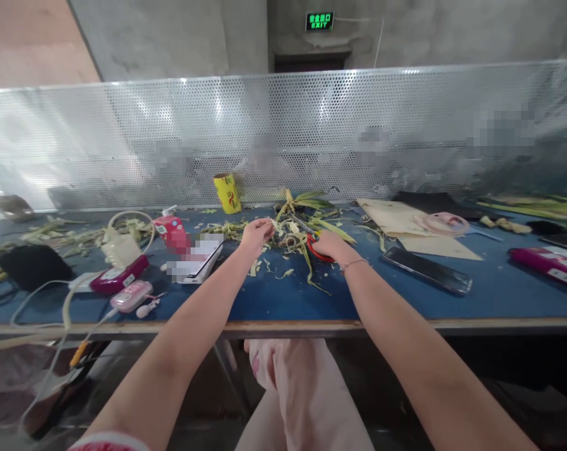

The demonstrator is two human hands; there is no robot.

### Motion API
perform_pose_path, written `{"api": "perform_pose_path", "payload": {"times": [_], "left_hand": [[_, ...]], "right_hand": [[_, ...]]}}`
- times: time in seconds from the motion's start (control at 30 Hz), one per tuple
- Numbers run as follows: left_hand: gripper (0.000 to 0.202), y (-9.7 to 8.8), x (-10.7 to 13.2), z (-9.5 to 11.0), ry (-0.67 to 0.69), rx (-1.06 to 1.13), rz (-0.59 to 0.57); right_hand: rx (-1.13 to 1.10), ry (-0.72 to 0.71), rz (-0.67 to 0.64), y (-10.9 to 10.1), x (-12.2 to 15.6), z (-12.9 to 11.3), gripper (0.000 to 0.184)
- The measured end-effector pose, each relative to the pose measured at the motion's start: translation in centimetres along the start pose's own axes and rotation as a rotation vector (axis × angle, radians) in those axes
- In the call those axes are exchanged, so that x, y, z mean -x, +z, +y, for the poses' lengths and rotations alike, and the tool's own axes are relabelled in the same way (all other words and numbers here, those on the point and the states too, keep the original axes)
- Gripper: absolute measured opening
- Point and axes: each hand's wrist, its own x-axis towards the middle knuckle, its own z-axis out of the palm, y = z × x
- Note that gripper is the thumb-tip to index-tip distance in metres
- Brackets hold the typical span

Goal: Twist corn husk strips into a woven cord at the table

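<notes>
My right hand (pixel 331 244) is closed on red-handled scissors (pixel 314 248), whose blades point up and left into a heap of plant trimmings (pixel 290 237). At the heap's left side my left hand (pixel 257 234) is closed, fingertips pinched on a pale green plant strip (pixel 275 228). Where exactly the blades end among the leaves is hard to make out. Just behind the heap lies a tied bundle of green leaves (pixel 302 200). Small cut scraps (pixel 287 273) are scattered on the blue tabletop (pixel 269 300) in front of both hands.
Left of me are a propped phone (pixel 205 258), a red bottle (pixel 171 233), and a pink charging device (pixel 131 295) with cables. A yellow roll (pixel 227 193) stands at the back. To the right lie a dark phone (pixel 426 270) and brown card (pixel 396 225). A perforated metal screen (pixel 283 125) borders the back.
</notes>
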Motion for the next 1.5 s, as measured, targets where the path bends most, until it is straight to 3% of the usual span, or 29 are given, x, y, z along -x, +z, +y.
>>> {"api": "perform_pose_path", "payload": {"times": [0.13, 0.23, 0.37, 0.77, 1.07, 1.5], "left_hand": [[0.007, -0.6, -0.3, 0.6, 0.022, 0.224, 0.069], [0.008, -1.0, -0.9, 0.8, 0.061, 0.333, 0.196], [0.008, -1.5, -1.4, 0.9, 0.057, 0.411, 0.234], [0.009, -1.3, -1.1, 1.5, -0.013, 0.47, 0.201], [0.006, -1.8, -1.1, 2.2, 0.061, 0.479, 0.214], [0.008, -0.9, -0.5, 1.4, 0.072, 0.384, 0.133]], "right_hand": [[0.087, 0.078, 0.03, -0.6, 0.7, -1.6, 0.033], [0.077, -0.001, 0.047, -1.1, 1.5, -3.3, 0.049], [0.143, -0.14, 0.041, -1.4, 2.5, -4.8, 0.055], [0.098, -0.288, 0.039, -0.6, 2.6, -5.2, 0.047], [0.082, -0.196, 0.072, -0.8, 2.6, -4.8, 0.046], [0.066, -0.257, 0.071, -0.5, 2.5, -5.0, 0.044]]}}
